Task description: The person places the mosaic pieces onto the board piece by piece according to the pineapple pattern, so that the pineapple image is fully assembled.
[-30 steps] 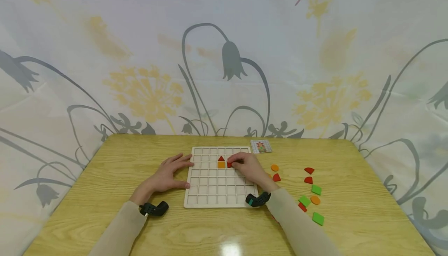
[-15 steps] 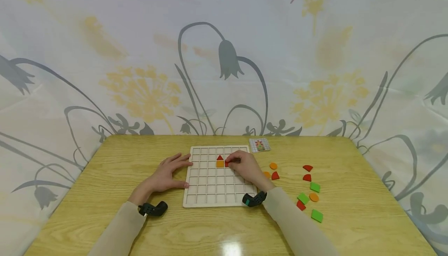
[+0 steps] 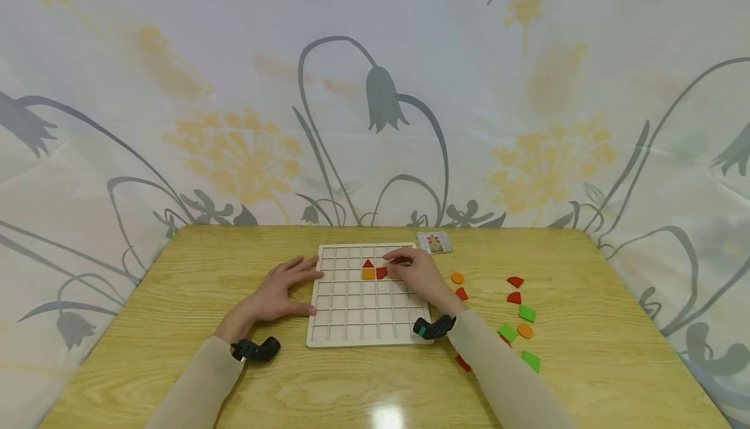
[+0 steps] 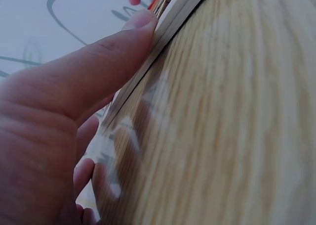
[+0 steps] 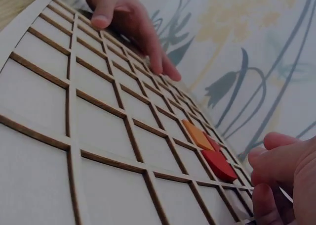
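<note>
A pale wooden grid board [image 3: 340, 302] lies on the table. My left hand [image 3: 284, 290] rests at its left edge with spread fingers, the thumb on the rim in the left wrist view. An orange square [image 3: 368, 274] sits in a cell, a red triangle [image 3: 368, 263] just behind it. To the square's right lies a red quarter-circle piece [image 3: 381, 273], also plain in the right wrist view [image 5: 219, 165]. My right hand [image 3: 420, 276] hovers over the board just right of that piece, fingers loosely bent, nothing between thumb and fingertips.
Right of the board lie loose pieces: an orange circle [image 3: 458, 278], red quarter-circles [image 3: 515, 282], several green pieces [image 3: 527, 314] and another orange circle [image 3: 525, 331]. A picture card [image 3: 435, 242] lies by the board's far right corner. A patterned cloth [image 3: 375, 90] hangs behind the table.
My right hand has let go of the red quarter-circle piece beside the orange square and drawn back slightly to the right. My left hand stays at the board's edge.
</note>
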Available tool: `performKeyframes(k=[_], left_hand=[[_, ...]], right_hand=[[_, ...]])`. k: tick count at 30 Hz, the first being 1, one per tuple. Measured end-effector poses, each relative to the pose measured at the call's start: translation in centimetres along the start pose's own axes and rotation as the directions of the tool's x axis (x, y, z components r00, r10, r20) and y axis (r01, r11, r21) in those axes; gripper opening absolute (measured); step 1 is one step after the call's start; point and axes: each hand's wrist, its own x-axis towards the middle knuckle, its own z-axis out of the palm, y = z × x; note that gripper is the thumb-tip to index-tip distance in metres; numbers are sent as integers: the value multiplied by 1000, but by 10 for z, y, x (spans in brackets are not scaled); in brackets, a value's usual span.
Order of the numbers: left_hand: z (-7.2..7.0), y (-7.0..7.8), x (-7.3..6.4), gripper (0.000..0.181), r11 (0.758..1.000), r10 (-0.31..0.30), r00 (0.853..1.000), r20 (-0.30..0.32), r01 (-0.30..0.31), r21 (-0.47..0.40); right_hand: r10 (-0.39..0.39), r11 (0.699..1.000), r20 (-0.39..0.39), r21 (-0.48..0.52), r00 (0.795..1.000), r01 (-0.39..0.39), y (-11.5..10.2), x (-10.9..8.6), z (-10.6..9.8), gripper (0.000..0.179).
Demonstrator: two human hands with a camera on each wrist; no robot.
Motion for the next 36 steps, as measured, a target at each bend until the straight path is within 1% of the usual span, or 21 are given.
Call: performKeyframes(k=[2,5,6,7,9,12,14,16,20,24,30,33,36], left_hand=[[0,0,0,71,1000,1,1000,6,-1,2],[-1,0,-1,69,1000,0,1000,1,0,10],[-1,0,-1,69,1000,-1,1000,-2,1,10],[-1,0,-1,68,1000,-1,1000,-5,1,11],[-1,0,-1,66,1000,-6,1000,-11,6,6],[-1,0,-2,66,1000,-12,1000,-11,12,1],[0,0,-1,65,1000,-13,1000,-9,13,0],[1,1,-1,66,1000,-11,1000,-5,11,0],[2,2,0,66,1000,-12,1000,-1,12,2],[2,1,0,67,1000,-21,1000,-5,21,10],[2,0,1,67,1000,-16,1000,2,15,5],[1,0,1,67,1000,-11,1000,6,11,4],[1,-1,0,67,1000,-10,1000,2,10,5]], right_hand=[[14,1000,-13,17,1000,-14,1,1,-6,18],[-20,1000,-41,2,999,20,1,1,-17,20],[-21,1000,-51,3,998,21,1,1,-22,20],[-36,999,-64,-13,997,35,1,0,-27,20],[-36,999,-83,-28,996,34,2,-2,-40,21],[-7,998,-97,-57,995,1,6,-10,-63,22],[-1,996,-104,-90,995,-9,11,-18,-80,23],[-4,989,-119,-146,993,-13,17,-30,-97,23],[-22,961,-151,-276,988,-21,30,-53,-130,21],[-36,937,-161,-350,986,-23,39,-74,-157,21],[-33,900,-162,-433,986,-41,40,-101,-183,19],[-20,884,-147,-464,989,-52,40,-111,-190,19],[-23,878,-139,-476,990,-46,41,-118,-194,18]])
